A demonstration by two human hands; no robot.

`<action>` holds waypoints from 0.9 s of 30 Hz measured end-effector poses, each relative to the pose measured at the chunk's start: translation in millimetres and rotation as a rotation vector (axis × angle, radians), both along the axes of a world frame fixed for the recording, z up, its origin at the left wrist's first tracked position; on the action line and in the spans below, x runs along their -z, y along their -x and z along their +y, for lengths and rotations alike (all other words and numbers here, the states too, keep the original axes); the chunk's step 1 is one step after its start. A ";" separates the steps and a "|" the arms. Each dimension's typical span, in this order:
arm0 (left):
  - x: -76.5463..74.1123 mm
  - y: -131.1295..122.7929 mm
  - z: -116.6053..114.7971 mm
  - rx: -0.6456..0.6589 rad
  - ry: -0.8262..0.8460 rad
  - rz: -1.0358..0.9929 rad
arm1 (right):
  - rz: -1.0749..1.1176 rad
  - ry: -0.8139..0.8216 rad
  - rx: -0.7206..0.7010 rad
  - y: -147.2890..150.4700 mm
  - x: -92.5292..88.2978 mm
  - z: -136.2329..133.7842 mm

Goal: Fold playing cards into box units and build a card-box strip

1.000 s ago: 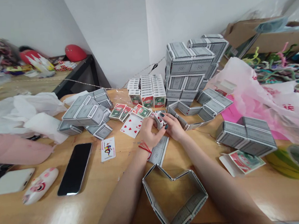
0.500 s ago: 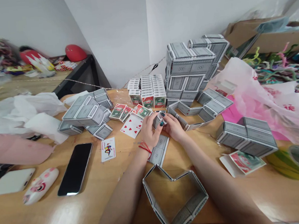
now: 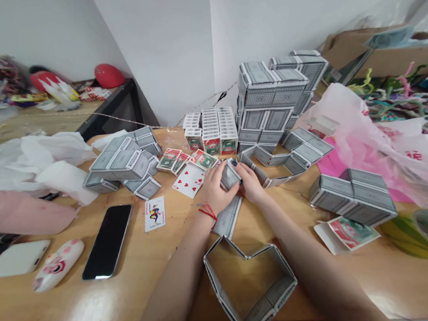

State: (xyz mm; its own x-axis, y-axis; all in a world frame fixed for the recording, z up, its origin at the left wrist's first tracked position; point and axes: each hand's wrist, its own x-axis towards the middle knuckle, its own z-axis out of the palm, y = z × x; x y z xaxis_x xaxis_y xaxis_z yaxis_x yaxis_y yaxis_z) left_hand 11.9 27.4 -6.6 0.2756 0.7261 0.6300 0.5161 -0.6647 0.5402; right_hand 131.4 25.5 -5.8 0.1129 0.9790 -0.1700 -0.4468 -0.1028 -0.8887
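Between both hands is a grey-backed playing card (image 3: pixel 229 175), its patterned back facing me. My left hand (image 3: pixel 216 187), with a red string on the wrist, closes around its left side. On its right side, my right hand (image 3: pixel 249 181) grips with bent, dark-nailed fingers; the fingertips are partly hidden. Beneath the hands more grey-backed cards (image 3: pixel 227 218) lie on the table. Close to my body, between my forearms, stands an open heart-shaped frame of folded cards (image 3: pixel 271 294). A seven-shaped spread of heart-suit cards (image 3: pixel 188 181) lies face up left of my hands.
Grey card blocks are stacked in a tower (image 3: pixel 273 96) at the back right, with a second card frame (image 3: pixel 275 181) before it. Card boxes (image 3: pixel 210 131) stand in rows behind. At left lie a joker card (image 3: pixel 154 214) and phone (image 3: pixel 108 242); at right, green tape (image 3: pixel 423 233).
The card in my hands has turned so that more of its patterned back shows. My fingers have shifted around it; the things on the table stay put.
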 end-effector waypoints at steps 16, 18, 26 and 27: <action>0.0 -2.4 -1.7 -0.020 -0.010 0.001 | -0.078 -0.098 -0.022 0.2 2.2 0.0; -0.3 -2.1 -1.9 -0.030 -0.001 -0.006 | -0.064 -0.109 -0.029 0.0 2.3 -0.2; -1.6 0.0 -2.6 -0.038 0.006 0.007 | -0.038 -0.084 -0.041 -0.9 -0.1 0.0; -2.1 0.1 -2.9 -0.042 0.004 0.005 | -0.045 -0.083 -0.036 -1.0 -0.4 -0.1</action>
State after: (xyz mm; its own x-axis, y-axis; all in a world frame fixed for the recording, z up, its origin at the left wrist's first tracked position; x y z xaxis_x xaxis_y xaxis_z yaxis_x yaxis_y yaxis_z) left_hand 11.7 24.5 -4.5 0.2486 0.7394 0.6257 0.5461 -0.6405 0.5400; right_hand 132.4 25.4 -5.4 0.0830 0.9930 -0.0836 -0.4037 -0.0432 -0.9139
